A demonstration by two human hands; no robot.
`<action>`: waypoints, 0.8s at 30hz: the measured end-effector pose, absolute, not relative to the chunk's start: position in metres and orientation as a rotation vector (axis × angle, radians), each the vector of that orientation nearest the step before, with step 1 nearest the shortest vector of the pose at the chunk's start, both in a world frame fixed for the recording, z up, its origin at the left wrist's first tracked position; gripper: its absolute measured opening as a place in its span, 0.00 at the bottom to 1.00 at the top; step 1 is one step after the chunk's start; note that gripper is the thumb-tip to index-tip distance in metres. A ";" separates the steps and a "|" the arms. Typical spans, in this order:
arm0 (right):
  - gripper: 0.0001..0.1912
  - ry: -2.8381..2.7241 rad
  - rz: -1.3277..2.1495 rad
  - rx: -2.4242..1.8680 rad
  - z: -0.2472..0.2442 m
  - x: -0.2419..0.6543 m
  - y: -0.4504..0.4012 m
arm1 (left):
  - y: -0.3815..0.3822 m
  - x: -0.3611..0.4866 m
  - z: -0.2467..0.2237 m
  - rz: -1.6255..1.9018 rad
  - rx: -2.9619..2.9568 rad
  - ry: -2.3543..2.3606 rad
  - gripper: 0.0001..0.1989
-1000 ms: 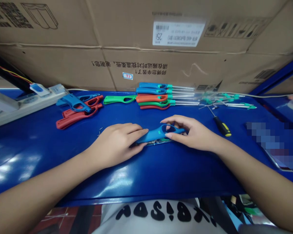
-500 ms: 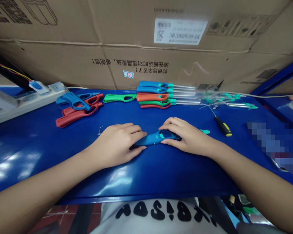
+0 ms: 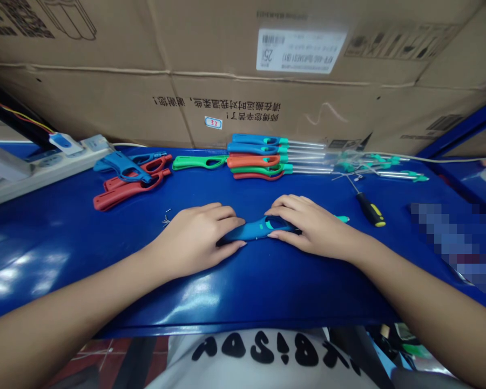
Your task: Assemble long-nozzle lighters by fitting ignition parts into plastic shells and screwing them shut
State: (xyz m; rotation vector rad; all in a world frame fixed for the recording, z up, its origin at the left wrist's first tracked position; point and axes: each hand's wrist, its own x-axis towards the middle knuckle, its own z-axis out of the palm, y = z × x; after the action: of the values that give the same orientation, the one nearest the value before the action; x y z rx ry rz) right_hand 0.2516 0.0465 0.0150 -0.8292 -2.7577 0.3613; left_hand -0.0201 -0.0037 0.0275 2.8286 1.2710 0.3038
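Note:
A blue long-reach lighter point(image 3: 249, 231) lies crosswise near the middle of the table, gripped at both ends. My left hand point(image 3: 200, 235) is closed over its handle end, thumb on the near side and fingers on the far side. Around the trigger-loop end, my right hand point(image 3: 303, 224) is closed in the same way. A teal trigger shows inside the loop. Past my right hand a teal tip point(image 3: 342, 219) pokes out; the part between is hidden under the palm. Small metal pins point(image 3: 167, 218) lie just beyond my left hand.
Lighters with metal tubes point(image 3: 259, 159) lie in a row at the back. Loose red and blue casings point(image 3: 125, 189) and a green casing point(image 3: 194, 162) are left of them. A screwdriver point(image 3: 370, 209) lies right. A power strip point(image 3: 44, 167) borders the left; a cardboard box point(image 3: 210, 54) stands behind.
Almost nothing differs. Both hands keep the same hold on the blue lighter, and the whole view has shifted very slightly.

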 end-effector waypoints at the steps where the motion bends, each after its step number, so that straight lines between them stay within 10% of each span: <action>1: 0.19 -2.758 0.355 -0.828 0.015 0.252 0.046 | -0.004 -0.020 0.028 0.314 2.824 1.274 0.15; 24: 0.18 -2.844 0.108 -0.744 0.016 0.250 0.045 | -0.002 -0.019 0.022 0.299 2.831 1.280 0.14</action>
State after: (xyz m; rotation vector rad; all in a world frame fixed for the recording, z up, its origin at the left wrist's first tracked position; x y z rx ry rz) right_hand 0.2496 0.0450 0.0155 -0.7445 -2.8440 0.1076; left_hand -0.0193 -0.0021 0.0223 2.8306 1.2798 0.2992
